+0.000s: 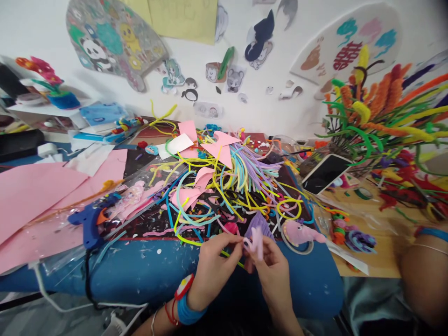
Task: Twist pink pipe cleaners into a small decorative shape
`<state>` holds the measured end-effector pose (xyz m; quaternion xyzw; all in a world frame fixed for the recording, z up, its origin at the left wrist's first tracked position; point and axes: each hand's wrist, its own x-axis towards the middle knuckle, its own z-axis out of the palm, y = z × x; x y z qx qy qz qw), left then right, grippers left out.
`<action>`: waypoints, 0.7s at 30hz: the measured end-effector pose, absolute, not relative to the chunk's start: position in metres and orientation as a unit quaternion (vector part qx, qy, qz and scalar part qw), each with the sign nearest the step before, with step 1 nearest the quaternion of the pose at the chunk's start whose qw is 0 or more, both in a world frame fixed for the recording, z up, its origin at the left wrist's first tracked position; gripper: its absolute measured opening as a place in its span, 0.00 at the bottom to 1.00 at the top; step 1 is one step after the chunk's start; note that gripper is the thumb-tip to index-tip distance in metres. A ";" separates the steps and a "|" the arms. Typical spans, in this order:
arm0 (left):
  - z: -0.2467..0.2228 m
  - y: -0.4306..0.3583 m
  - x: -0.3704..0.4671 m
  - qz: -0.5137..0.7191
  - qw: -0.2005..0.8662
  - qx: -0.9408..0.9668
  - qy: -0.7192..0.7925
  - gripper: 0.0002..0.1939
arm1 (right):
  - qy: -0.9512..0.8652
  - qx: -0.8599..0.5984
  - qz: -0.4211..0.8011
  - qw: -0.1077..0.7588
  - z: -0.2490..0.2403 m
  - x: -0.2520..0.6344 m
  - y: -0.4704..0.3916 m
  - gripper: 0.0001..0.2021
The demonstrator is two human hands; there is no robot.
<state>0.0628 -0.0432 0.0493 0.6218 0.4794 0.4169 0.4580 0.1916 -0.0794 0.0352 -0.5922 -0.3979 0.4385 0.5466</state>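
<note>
My left hand (219, 261) is closed, its thumb and forefinger pinching one end of a small lilac fuzzy piece (257, 242). Around the other side of that piece, the fingers of my right hand (271, 270) are wrapped. Both hands meet over the front edge of the blue padded surface (154, 270). Just behind them lie a ribbed purple piece (258, 223) and a small dark pink piece (231, 227). A pink fuzzy figure (297, 232) rests right of my right hand, on a clear round ring.
Pipe cleaners (252, 168) and pink paper (38, 186) cover the table. A blue glue gun (91, 224) with its cable lies left. A phone (326, 173) leans by a bunch of fuzzy stems (381, 102). Another person's arm (425, 275) is at the right edge.
</note>
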 end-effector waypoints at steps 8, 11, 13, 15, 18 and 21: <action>0.050 -0.049 0.063 0.373 0.369 0.700 0.485 0.06 | -0.497 -0.644 0.267 0.517 0.033 0.188 -0.084 0.09; 0.050 -0.047 0.061 0.346 0.364 0.725 0.471 0.07 | -0.473 -0.668 0.265 0.509 0.033 0.193 -0.085 0.11; 0.051 -0.045 0.059 0.334 0.376 0.732 0.460 0.08 | -0.465 -0.671 0.286 0.502 0.033 0.198 -0.085 0.11; 0.051 -0.044 0.058 0.330 0.392 0.726 0.458 0.08 | -0.486 -0.653 0.298 0.498 0.034 0.202 -0.083 0.10; 0.050 -0.043 0.058 0.331 0.403 0.711 0.472 0.08 | -0.556 -0.616 0.290 0.477 0.036 0.203 -0.082 0.08; 0.050 -0.045 0.059 0.318 0.401 0.714 0.478 0.08 | -0.580 -0.616 0.255 0.469 0.037 0.202 -0.081 0.06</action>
